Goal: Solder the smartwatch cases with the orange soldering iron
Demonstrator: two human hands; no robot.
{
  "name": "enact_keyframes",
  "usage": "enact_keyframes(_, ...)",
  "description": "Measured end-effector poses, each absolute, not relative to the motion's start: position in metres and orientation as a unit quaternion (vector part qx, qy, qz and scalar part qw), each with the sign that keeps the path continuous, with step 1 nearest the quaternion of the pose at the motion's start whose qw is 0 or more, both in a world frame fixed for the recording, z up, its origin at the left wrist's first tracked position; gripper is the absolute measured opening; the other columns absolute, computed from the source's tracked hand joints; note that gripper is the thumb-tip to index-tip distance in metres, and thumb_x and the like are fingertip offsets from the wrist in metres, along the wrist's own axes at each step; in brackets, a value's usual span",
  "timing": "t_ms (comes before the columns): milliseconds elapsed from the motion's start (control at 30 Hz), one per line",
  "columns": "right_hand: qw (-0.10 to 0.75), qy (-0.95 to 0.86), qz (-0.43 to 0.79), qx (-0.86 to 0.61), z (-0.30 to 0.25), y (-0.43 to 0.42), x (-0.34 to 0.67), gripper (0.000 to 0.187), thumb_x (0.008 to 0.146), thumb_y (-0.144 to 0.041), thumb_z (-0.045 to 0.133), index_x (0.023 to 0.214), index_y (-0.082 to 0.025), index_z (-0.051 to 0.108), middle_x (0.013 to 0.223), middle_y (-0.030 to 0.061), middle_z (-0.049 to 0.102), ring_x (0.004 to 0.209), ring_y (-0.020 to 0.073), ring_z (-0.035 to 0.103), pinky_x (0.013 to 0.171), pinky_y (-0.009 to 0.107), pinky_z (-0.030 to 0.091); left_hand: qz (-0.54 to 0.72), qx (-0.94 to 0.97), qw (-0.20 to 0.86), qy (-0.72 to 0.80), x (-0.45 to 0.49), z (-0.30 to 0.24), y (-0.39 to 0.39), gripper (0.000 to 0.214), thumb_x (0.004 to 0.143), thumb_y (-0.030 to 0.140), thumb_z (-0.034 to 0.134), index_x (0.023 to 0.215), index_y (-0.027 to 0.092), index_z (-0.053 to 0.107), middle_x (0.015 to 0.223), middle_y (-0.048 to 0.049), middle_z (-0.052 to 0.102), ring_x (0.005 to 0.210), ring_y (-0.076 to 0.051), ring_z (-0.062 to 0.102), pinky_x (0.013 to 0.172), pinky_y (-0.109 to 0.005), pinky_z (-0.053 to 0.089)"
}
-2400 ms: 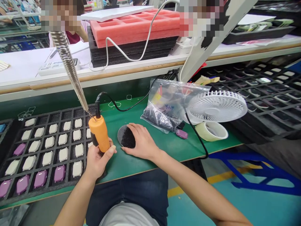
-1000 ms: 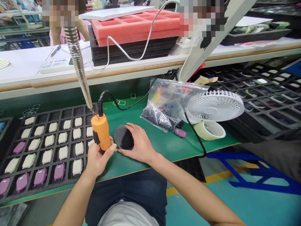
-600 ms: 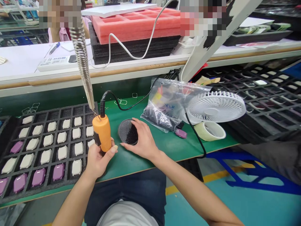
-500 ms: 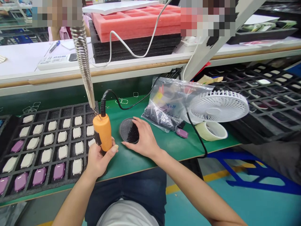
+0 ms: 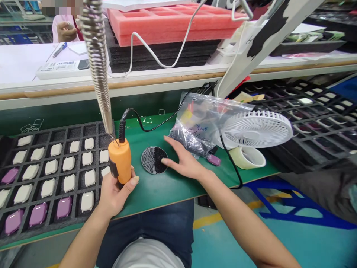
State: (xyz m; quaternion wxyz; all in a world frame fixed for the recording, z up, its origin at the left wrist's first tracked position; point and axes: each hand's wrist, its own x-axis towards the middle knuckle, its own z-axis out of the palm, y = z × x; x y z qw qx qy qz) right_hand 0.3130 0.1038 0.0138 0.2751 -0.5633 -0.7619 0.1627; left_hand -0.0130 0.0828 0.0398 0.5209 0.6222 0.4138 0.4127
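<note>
- Left hand [image 5: 114, 197], lower centre-left: clenched around an orange plastic handheld tool [image 5: 119, 160], which stands upright in the palm, thumb lying against its lower side.
- Black cord [image 5: 150, 124] leaves the tool's top and runs right across the bench, behind the bag.
- Coiled-steel spring sleeve [image 5: 97, 63] hangs from the top of the frame, its tip just beside the tool's top.
- Right hand [image 5: 184, 163], centre: released, fingers spread and flat. Fingertips [image 5: 164, 161] lie over the right part of a round black mesh disc [image 5: 154, 160]; contact cannot be told.
- Disc lies flat on a green bench mat [image 5: 173, 190], just right of the tool, one half dark and grainy.
- Left of the tool: black foam tray [image 5: 69, 130] with rows of pale cream and purple rounded pieces.
- Right of the disc: clear zip bag [image 5: 192, 126] with mixed contents; small purple piece [image 5: 214, 160] at its lower edge.
- Further right: white desk fan [image 5: 258, 129], pale yellow tape roll [image 5: 247, 157].
- Far right, below bench level: black grid tray [image 5: 315, 111].
- Shelf above: pink foam tray on black foam [image 5: 167, 26], white power strip [image 5: 61, 70].
- Upper left, beyond the shelf: a co-worker's hand [image 5: 65, 34].
</note>
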Motion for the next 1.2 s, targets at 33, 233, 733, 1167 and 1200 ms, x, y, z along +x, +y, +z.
enact_keyframes(33, 0.283, -0.746, 0.154, -0.583, 0.012, 0.102, 0.316, 0.061, 0.101, -0.049, 0.069, 0.156, -0.026, 0.055, 0.166, 0.0138, 0.054, 0.147, 0.033, 0.059, 0.121, 0.063, 0.054, 0.412, 0.622, 0.523, 0.412, -0.013, 0.04, 0.082, 0.03, 0.099, 0.047, 0.078, 0.106, 0.017, 0.075, 0.093, -0.0073, 0.072, 0.086, -0.022, 0.071, 0.081, -0.032, 0.056)
enact_keyframes(233, 0.268, -0.756, 0.133, -0.583, 0.001, 0.08, 0.295, 0.057, 0.1, -0.049, 0.07, 0.151, -0.024, 0.059, 0.161, 0.013, 0.059, 0.147, 0.0326, 0.06, 0.123, 0.064, 0.051, 0.41, 0.62, 0.533, 0.403, -0.011, 0.04, 0.081, 0.03, 0.099, 0.046, 0.078, 0.106, 0.017, 0.074, 0.092, -0.0069, 0.071, 0.083, -0.022, 0.072, 0.08, -0.032, 0.059)
enact_keyframes(733, 0.212, -0.723, 0.111, -0.648, -0.017, 0.113, 0.337, 0.036, 0.103, -0.047, 0.068, 0.128, -0.022, 0.07, 0.132, 0.0087, 0.073, 0.112, 0.0201, 0.073, 0.099, 0.044, 0.065, 0.434, 0.578, 0.515, 0.461, 0.0, 0.046, 0.074, 0.036, 0.096, 0.05, 0.081, 0.11, 0.018, 0.073, 0.091, -0.0055, 0.073, 0.088, -0.022, 0.07, 0.083, -0.032, 0.055)
enact_keyframes(1167, 0.251, -0.758, 0.194, -0.57, 0.003, 0.103, 0.325, 0.033, 0.103, -0.046, 0.067, 0.125, -0.021, 0.071, 0.127, 0.0078, 0.075, 0.109, 0.0189, 0.073, 0.096, 0.042, 0.066, 0.444, 0.574, 0.507, 0.465, 0.005, 0.049, 0.077, 0.037, 0.094, 0.052, 0.082, 0.105, 0.018, 0.072, 0.092, -0.0061, 0.072, 0.084, -0.023, 0.07, 0.081, -0.035, 0.058)
enact_keyframes(1200, 0.251, -0.764, 0.203, -0.559, 0.005, 0.101, 0.323, 0.033, 0.103, -0.046, 0.067, 0.124, -0.021, 0.071, 0.126, 0.0077, 0.075, 0.108, 0.0187, 0.073, 0.096, 0.042, 0.066, 0.445, 0.572, 0.507, 0.466, 0.005, 0.049, 0.077, 0.037, 0.094, 0.052, 0.082, 0.107, 0.018, 0.072, 0.092, -0.0059, 0.072, 0.085, -0.023, 0.07, 0.081, -0.035, 0.058)
